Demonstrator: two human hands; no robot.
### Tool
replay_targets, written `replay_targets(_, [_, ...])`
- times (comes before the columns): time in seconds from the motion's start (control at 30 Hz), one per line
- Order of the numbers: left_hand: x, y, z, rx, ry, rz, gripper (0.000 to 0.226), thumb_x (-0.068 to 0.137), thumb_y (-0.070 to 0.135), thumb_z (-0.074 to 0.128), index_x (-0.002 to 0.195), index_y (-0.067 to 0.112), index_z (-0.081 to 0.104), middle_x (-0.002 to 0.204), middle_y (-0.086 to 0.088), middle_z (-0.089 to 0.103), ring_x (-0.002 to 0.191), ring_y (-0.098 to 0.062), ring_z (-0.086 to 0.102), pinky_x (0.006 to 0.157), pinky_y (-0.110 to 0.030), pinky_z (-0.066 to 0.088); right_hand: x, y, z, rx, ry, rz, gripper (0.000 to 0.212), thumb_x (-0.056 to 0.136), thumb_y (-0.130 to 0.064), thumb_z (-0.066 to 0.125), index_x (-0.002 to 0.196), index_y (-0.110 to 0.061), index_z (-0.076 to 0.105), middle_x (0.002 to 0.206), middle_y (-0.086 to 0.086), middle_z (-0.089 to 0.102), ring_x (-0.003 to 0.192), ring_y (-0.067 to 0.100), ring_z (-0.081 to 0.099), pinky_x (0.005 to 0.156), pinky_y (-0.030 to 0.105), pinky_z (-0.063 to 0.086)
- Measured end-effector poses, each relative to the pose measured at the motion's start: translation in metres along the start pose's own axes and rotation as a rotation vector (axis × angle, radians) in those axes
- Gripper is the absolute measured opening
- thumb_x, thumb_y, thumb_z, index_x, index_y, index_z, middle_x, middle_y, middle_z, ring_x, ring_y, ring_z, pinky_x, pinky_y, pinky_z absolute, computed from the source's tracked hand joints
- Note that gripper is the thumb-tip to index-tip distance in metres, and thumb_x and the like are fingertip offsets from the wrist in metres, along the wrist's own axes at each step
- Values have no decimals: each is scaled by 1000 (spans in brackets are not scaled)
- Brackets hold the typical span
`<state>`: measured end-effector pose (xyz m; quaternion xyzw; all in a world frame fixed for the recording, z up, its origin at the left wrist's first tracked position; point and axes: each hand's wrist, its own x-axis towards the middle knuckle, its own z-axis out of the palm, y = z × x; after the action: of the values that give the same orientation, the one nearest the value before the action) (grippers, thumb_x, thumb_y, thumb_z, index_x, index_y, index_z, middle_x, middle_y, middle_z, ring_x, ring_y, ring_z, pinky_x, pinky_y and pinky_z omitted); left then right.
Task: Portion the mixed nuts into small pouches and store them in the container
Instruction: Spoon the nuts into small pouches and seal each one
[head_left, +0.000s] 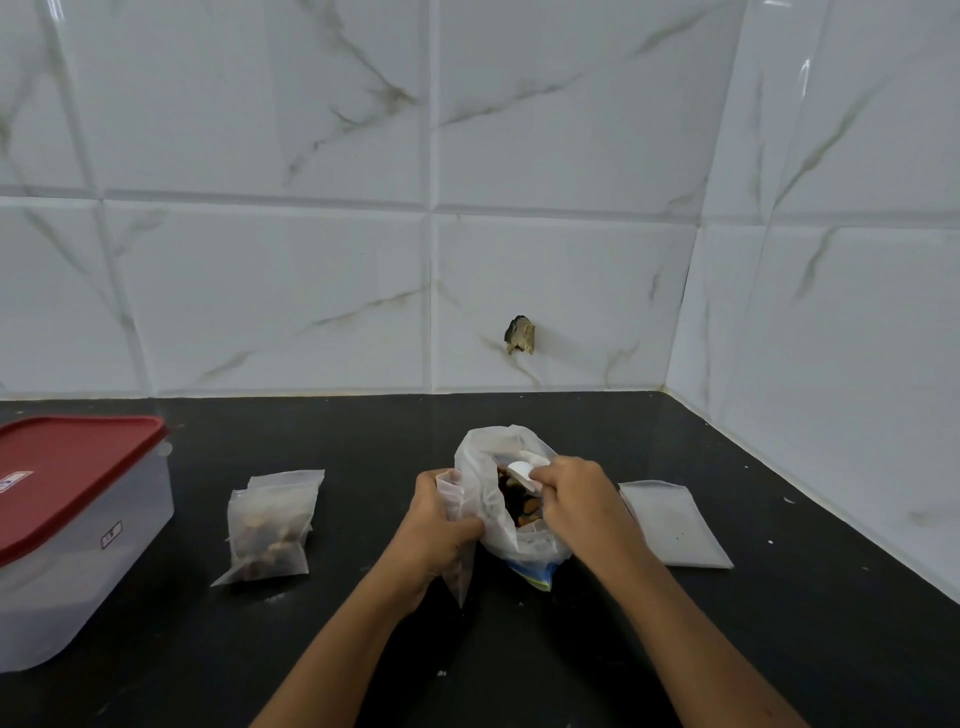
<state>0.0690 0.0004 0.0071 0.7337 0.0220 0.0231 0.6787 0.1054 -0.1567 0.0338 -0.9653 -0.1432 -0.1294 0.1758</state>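
Both grips busy. Left grip (441, 530) curled round a small pouch (460, 577), holding it upright against the side of the bulk bag (483, 452); how full the pouch is, cannot tell. Right grip (571, 493) pinches a white scoop (522, 472) at the bag's open mouth, fingers closed on it. Mixed nuts (519, 506) show dark inside the bag, mid-bench, just in front of the person.

Step in hand, by my reading: scooping a portion for the held pouch. Next move calls for lifting the scoop out level and tipping it into the pouch mouth, which the left grip must keep open; the bag's floppy rim sits between the two and may snag or spill.

Around: filled pouches (270, 530) lie to the left, near the container (78, 561), its red lid (67, 467) on, so nothing can be stored until it comes off. Empty pouches (675, 525) stacked flat to the right. Dark bench (519, 649), tiled wall behind.
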Motion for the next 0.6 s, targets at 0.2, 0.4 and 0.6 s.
replay_targets(0.2, [0, 2, 0, 1, 1, -14, 54, 81, -4, 58, 123, 21, 34, 113, -6, 52, 99, -16, 56, 80, -26, 52, 1, 1, -6, 134, 136, -20, 31, 91, -7, 44, 107, -11, 70, 105, 7, 66, 93, 20, 60, 81, 32, 50])
replay_targets(0.4, [1, 1, 0, 12, -5, -17, 55, 81, -4, 59, 123, 21, 32, 112, -5, 52, 98, -15, 56, 78, -25, 52, 3, 1, 7, -119, -3, -94, 39, 94, -9, 36, 124, -18, 59, 116, 5, 59, 108, 21, 50, 81, 24, 39])
replay_targets(0.6, [2, -2, 0, -10, -3, -15, 56, 80, -4, 60, 122, 21, 34, 111, -5, 54, 99, -16, 58, 77, -25, 53, 2, 1, -2, 75, 1, -26, 34, 92, -9, 43, 114, -18, 67, 115, 2, 63, 104, 19, 58, 80, 21, 42])
